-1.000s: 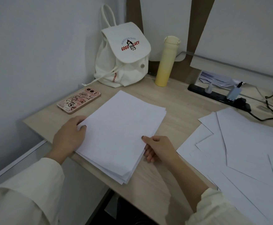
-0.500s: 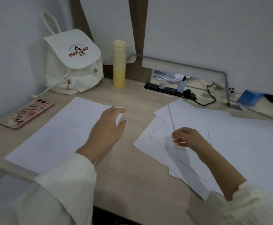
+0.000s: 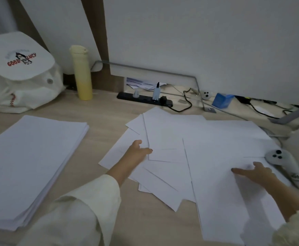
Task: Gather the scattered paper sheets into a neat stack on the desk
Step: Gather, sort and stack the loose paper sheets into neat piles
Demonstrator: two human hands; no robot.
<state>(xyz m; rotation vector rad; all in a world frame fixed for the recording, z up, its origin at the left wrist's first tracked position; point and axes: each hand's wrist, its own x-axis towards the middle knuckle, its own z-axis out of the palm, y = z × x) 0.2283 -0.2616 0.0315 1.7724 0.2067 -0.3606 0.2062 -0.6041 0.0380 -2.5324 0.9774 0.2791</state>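
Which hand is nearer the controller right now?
Right. The right hand lies on the sheets just beside the controller; the left hand rests well to its left.

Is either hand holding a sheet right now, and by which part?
Nothing is held. The left hand rests on the scattered sheets, fingertips at one sheet's edge. The right hand lies flat on them with fingers spread.

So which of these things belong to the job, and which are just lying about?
Part of the job: neat stack; scattered sheets; left hand; right hand.
Lying about: white backpack; yellow bottle; power strip; blue box; grey controller.
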